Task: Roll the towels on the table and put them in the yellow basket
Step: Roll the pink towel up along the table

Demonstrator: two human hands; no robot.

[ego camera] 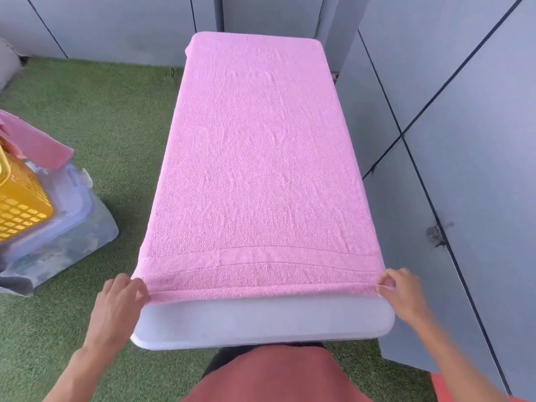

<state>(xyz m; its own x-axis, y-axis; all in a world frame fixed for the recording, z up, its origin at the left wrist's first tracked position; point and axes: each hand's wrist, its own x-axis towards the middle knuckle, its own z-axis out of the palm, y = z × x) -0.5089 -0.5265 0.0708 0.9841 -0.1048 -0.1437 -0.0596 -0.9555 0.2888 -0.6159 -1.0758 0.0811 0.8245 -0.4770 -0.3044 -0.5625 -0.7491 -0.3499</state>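
Observation:
A pink towel [255, 158] lies spread flat along the white table [261, 323], covering nearly all of it. Its near hem is folded over into a narrow first turn. My left hand [121, 297] pinches the near left corner of that fold. My right hand [400, 291] pinches the near right corner. The yellow basket [20, 204] stands at the far left on the floor side, with another pink towel [37, 140] draped over its rim.
The basket rests on a clear plastic lidded box [63, 227] on green artificial turf [110, 117]. Grey wall panels [464, 140] stand close along the table's right side and behind it.

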